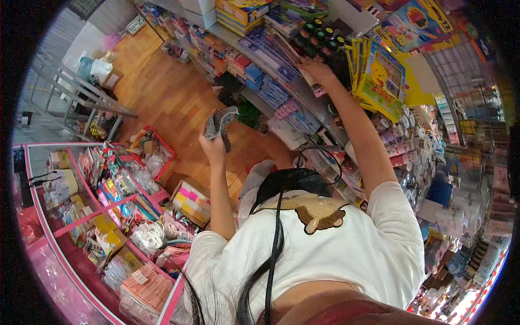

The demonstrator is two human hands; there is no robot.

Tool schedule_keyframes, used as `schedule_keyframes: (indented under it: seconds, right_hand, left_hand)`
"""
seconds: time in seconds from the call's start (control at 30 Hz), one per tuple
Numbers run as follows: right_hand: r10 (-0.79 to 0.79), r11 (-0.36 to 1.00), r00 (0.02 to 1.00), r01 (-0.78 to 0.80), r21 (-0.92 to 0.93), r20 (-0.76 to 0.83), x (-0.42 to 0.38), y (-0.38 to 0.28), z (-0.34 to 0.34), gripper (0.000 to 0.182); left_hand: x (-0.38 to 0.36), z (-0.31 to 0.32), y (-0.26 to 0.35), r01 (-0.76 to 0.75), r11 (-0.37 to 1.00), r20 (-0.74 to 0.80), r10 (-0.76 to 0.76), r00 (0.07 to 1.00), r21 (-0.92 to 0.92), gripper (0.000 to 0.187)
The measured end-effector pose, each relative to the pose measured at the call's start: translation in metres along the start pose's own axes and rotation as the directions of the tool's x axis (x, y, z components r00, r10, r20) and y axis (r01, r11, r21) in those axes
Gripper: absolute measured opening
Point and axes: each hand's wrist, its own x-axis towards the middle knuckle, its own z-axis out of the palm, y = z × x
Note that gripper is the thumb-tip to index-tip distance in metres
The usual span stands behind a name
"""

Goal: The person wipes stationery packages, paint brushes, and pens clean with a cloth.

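My left hand (214,147) is closed round a crumpled grey cloth (221,125), held above the wooden floor. The right arm stretches out to the shelf at the upper right. There my right hand (316,71) touches the edge of some thin flat packs (310,81). Its fingertips are too small and partly hidden, so I cannot tell if they grip anything. Just beyond it are several dark bottles or jars (320,40) with coloured tops. Yellow picture boxes (379,81) stand to the right of that hand.
Long shelves (254,51) of packaged goods run along the upper middle and right. A pink-edged display bin (70,225) with small goods is at the lower left. An open cardboard box (190,201), a red basket (169,157) and metal rails (81,89) are on the left.
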Motion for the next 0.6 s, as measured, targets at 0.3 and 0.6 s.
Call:
schedule_keyframes:
  seconds: [0.3, 0.6]
  right_hand:
    - [0.14, 0.444, 0.652, 0.632, 0.635, -0.746, -0.141, -0.09, -0.081, 0.044]
    - [0.765, 0.377, 0.331, 0.464, 0.801, -0.552, -0.303, -0.086, -0.06, 0.044]
  left_hand:
    - [-0.022, 0.064, 0.028, 0.334, 0.868, 0.104, -0.318, 0.942, -0.367, 0.037]
    - [-0.108, 0.159, 0.086, 0.606, 0.795, 0.992, -0.092, 0.084, 0.022, 0.063]
